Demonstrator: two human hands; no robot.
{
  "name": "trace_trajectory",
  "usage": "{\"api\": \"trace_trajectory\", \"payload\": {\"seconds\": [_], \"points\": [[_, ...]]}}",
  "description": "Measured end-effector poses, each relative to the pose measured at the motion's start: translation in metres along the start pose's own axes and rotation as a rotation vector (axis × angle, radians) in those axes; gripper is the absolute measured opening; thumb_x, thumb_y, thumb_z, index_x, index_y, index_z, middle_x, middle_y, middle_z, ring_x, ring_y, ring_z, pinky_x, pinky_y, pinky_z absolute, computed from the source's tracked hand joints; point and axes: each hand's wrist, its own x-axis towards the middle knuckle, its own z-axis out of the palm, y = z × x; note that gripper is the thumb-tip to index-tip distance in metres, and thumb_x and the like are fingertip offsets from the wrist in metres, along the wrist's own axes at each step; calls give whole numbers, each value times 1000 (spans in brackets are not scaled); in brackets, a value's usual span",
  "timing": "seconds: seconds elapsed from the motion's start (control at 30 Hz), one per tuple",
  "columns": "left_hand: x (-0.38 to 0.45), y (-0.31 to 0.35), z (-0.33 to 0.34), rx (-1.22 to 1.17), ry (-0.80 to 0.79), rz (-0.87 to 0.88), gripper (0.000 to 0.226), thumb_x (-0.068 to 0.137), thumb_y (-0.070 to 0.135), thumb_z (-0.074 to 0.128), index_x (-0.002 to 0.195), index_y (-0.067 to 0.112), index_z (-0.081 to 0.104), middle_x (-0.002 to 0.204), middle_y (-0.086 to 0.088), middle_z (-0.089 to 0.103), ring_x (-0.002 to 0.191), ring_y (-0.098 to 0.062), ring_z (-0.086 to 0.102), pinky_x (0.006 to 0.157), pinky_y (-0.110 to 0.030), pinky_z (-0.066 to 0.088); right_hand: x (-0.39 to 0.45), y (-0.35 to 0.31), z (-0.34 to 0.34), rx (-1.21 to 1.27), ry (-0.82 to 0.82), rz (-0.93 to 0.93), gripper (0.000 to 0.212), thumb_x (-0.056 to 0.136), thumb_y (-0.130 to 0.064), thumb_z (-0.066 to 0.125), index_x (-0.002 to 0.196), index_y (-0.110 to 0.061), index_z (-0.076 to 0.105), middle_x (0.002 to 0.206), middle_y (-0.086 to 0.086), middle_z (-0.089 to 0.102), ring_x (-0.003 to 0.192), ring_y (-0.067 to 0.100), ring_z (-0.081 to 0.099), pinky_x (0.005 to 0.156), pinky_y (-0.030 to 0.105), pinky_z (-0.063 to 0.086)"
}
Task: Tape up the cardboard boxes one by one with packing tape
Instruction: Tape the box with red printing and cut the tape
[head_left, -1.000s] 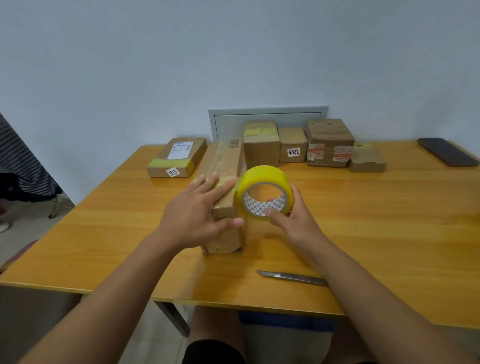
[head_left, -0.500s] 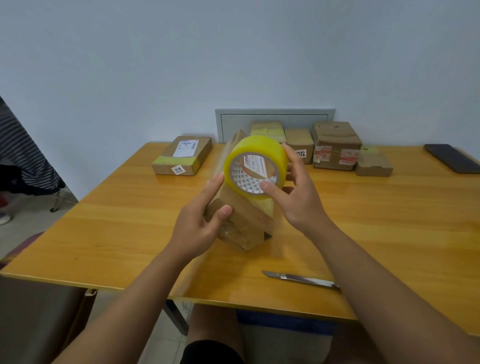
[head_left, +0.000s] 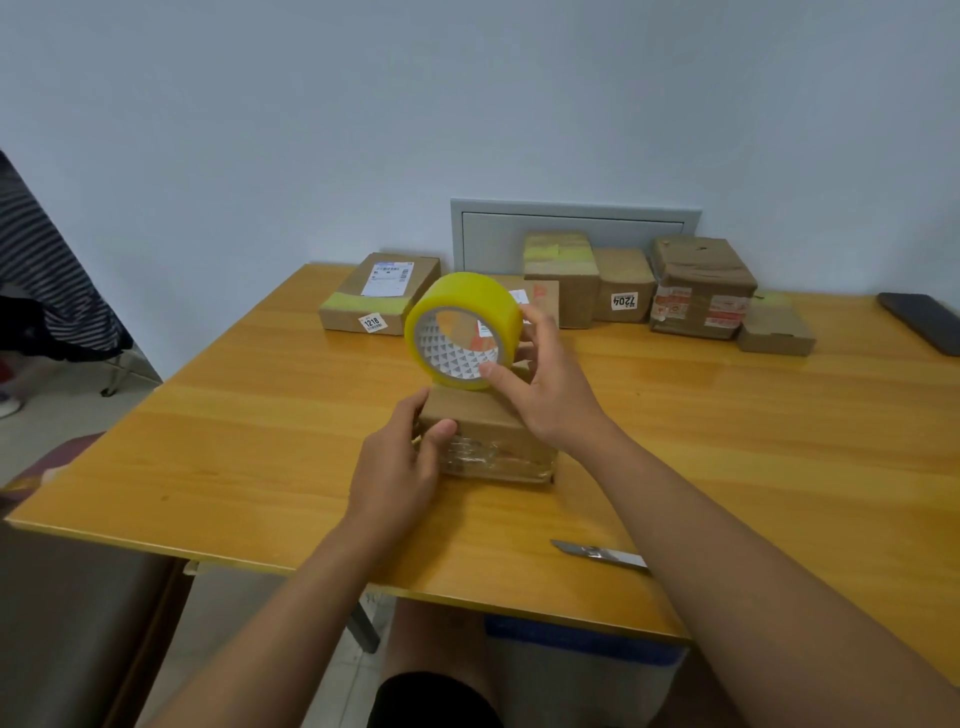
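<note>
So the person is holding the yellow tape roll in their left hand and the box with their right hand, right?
Not quite: the hands are swapped. The head view shows the right hand holding the yellow tape roll, while the left hand holds the box on the table.

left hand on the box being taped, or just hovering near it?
Touching. Head view: the left hand grips the near left corner of the box, thumb pressed on its top edge, no gap visible.
</note>
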Motion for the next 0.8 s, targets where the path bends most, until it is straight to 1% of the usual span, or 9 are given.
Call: {"api": "trace_trajectory", "payload": {"seconds": [0.07,0.17,0.27,0.33,0.4,0.5,0.57,0.67,0.8], "points": [[-1,3,0,170,143,99,35,97,32,59,126,12,59,111,-3,69,97,-21,65,70,-33,52,0,0,1,-13,9,-4,65,90,-38,68,142,-30,30,119,-5,56,108,12,57,89,44,54],[-4,11,2,451,305,477,23,94,25,63,108,6,63,111,-11,64,99,-25,60,75,-35,51,1,0,2,-13,15,-8,65,90,-38,68,143,-30,31,119,-8,56,107,11,57,89,41,54],[-4,19,11,541,143,674,35,93,34,61,119,9,63,120,-9,62,110,-24,57,91,-36,47,4,1,1,27,34,18,63,87,-37,72,139,-32,37,113,-12,58,104,5,58,89,36,54],[-3,19,20,548,92,679,40,95,41,60,122,12,64,121,-8,61,110,-24,56,93,-38,45,4,0,-2,89,47,43,59,85,-31,75,133,-34,43,109,-13,62,102,0,58,88,25,51],[-1,18,25,480,131,630,37,96,42,60,118,13,67,115,-7,62,104,-25,58,86,-39,46,4,-2,-4,132,46,53,58,82,-26,78,131,-36,47,105,-14,64,101,-2,59,87,18,47],[0,19,29,443,208,593,31,97,41,57,109,15,70,102,-3,61,93,-23,58,75,-39,44,5,1,-16,201,57,68,62,82,-18,78,136,-32,51,111,-2,65,105,14,62,90,32,54],[-1,20,29,444,213,589,33,97,43,55,106,16,71,97,-3,59,90,-23,56,73,-39,42,1,4,-31,204,74,54,63,83,-11,75,138,-34,51,113,-2,65,106,19,62,87,37,57],[-2,21,29,430,187,565,32,97,42,53,106,17,70,96,-2,58,90,-22,55,73,-38,41,-11,6,-65,197,122,10,68,85,-2,67,131,-48,50,117,-3,62,109,20,62,85,31,57],[1,27,31,440,167,532,32,97,43,51,104,18,68,95,-2,56,87,-21,54,72,-39,42,-27,28,-111,12,158,18,72,82,-9,66,125,-64,49,120,11,54,107,31,60,92,44,53]]}}
